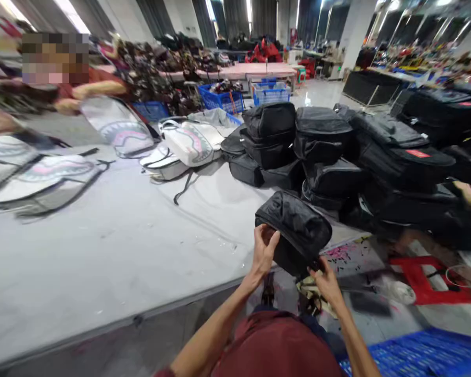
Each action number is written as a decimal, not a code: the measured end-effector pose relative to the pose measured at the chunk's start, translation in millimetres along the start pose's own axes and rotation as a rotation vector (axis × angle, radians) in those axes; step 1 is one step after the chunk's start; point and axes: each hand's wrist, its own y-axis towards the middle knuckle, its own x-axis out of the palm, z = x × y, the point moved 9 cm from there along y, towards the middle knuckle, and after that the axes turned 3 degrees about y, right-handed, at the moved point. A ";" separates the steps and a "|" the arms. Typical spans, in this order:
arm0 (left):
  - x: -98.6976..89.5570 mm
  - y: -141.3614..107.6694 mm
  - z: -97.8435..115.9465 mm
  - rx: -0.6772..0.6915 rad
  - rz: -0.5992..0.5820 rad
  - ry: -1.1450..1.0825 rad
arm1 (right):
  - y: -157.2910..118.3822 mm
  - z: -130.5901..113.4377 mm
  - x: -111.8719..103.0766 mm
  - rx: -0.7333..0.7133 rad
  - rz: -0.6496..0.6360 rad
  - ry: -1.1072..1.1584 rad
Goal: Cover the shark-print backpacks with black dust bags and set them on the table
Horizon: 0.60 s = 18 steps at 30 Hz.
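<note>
A small black bag [294, 222] with a shiny top is held up at the near right edge of the white table [141, 251]. My left hand [264, 248] grips its left side near the upper edge, thumb and fingers pinched on the fabric. At its lower right corner, my right hand [326, 280] is closed on the material; part of those fingers is hidden behind the bag. Just beyond it stand stacked black bags [269, 139] of a similar boxy shape.
White backpacks with a shark-mouth print [194, 144] lie along the table's far side. Larger black bags [400, 152] are piled at right. A red stool [419, 283] and blue crate [424, 351] stand on the littered floor. Another person [90, 89] works at far left.
</note>
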 end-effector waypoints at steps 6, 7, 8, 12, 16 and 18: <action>2.0 4.4 -13.9 -0.151 0.011 0.038 | -9.5 -57.6 -68.0 -0.050 -0.044 -0.283; 5.5 6.0 -14.5 -0.144 -0.017 0.029 | -8.4 -90.0 -80.9 -0.127 0.123 -0.299; 9.2 7.4 -13.8 -0.121 -0.042 0.022 | -8.2 -123.7 -82.8 -0.217 0.231 -0.311; 18.6 9.8 -9.4 0.014 -0.122 0.015 | -6.5 -232.5 3.6 -0.712 0.167 -0.603; -11.7 9.8 -28.4 -0.024 -0.206 -0.043 | 16.0 -236.9 80.0 -0.817 0.124 -0.933; -54.4 4.7 -51.3 -0.057 -0.156 -0.017 | 31.9 -228.1 88.6 -0.827 0.108 -1.005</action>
